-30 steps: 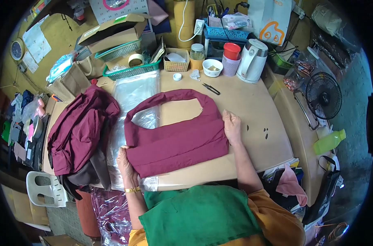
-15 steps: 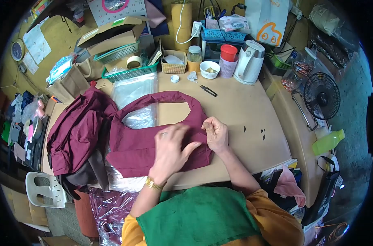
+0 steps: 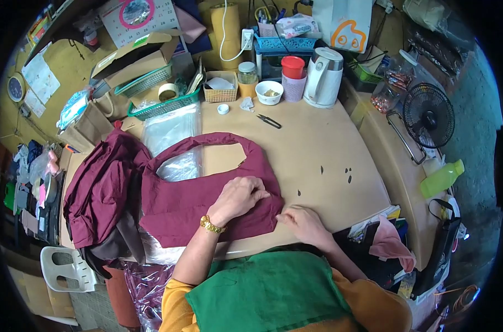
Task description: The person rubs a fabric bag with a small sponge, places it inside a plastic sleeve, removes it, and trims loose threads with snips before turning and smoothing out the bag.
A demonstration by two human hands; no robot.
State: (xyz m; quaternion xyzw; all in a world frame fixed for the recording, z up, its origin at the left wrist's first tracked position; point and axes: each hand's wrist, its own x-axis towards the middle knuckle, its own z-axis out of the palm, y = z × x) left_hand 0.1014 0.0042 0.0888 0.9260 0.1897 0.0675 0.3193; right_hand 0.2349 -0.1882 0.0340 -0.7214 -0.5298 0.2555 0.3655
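Observation:
A maroon fabric bag (image 3: 179, 193) with a wide looped handle lies flat on the table before me. My left hand (image 3: 241, 198), with a gold watch at its wrist, rests on the bag's right part, its fingers curled in and closed on the fabric. At the bag's lower right edge, my right hand (image 3: 304, 224) has its fingertips pressed together on the cloth. A heap of more maroon fabric (image 3: 99, 191) lies to the left. Clear plastic sleeves (image 3: 171, 127) lie partly beneath the bag.
Black thread snips (image 3: 269, 121) lie behind the bag. A white kettle (image 3: 323, 77), a white bowl (image 3: 268, 93), a jar (image 3: 246, 77) and baskets (image 3: 168, 105) line the back. Small dark scraps (image 3: 349, 176) lie at right, near a fan (image 3: 428, 114) and a green bottle (image 3: 442, 178).
My left hand has curled from spread fingers and come down on the bag. My right hand has moved down and right to its lower edge. A dark scrap now shows nearer the bag.

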